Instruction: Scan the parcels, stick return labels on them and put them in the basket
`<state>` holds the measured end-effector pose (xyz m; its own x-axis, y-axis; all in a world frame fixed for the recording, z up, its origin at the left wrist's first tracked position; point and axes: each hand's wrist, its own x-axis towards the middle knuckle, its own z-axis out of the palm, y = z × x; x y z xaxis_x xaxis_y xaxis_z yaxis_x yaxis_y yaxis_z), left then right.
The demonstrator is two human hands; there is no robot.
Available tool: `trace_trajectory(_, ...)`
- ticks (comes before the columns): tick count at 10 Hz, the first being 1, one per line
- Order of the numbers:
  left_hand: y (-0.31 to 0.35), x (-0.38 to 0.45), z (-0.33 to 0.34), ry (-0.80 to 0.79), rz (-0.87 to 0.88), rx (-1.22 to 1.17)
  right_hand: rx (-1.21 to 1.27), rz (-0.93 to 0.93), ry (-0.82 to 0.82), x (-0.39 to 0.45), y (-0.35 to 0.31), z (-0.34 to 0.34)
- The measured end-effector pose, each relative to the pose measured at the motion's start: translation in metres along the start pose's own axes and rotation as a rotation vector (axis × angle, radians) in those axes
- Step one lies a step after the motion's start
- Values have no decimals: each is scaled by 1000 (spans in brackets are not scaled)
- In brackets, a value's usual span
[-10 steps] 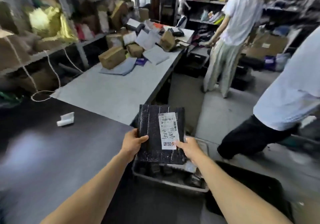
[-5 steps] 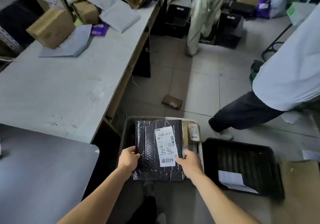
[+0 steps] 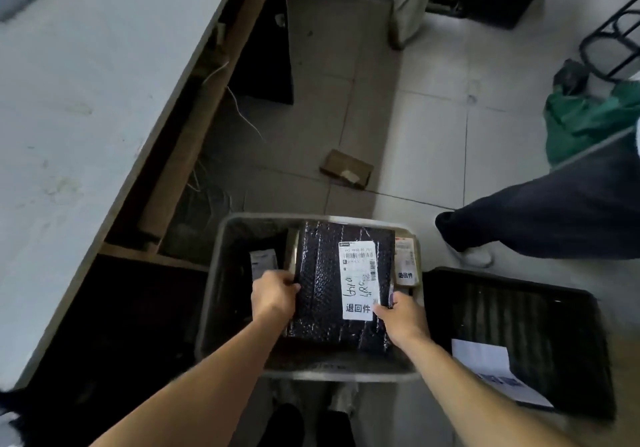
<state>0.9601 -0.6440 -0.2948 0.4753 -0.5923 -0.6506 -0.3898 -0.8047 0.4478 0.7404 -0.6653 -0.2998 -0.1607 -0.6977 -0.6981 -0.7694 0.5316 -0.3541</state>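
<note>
- Low in the frame's middle, the left hand (image 3: pixel 273 296) and right hand (image 3: pixel 403 318) pinch the side edges of a black bubble-wrap parcel (image 3: pixel 322 287), flat and rectangular, over the grey plastic basket (image 3: pixel 216 273).
- A white paper return label (image 3: pixel 358 280) sits on its face.
- At right lies a black ribbed tray (image 3: pixel 519 315).
- Further up, a small cardboard box (image 3: pixel 346 168) lies on the tiled floor.

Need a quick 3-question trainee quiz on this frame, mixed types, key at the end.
1. True or false: the black parcel carries a white label.
2. Which hands hold the parcel? A) left hand only B) right hand only C) both
3. Fill in: the parcel is held over the grey ____.

Key: 1 true; 2 C; 3 basket.
</note>
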Motion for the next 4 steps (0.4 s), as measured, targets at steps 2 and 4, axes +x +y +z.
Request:
trace_trajectory(2,4,54,38,-6,19,208,12,69,-95,62,9,23)
trace_trajectory(4,2,46,29,-89,28,156,73,23,-165,52,4,2)
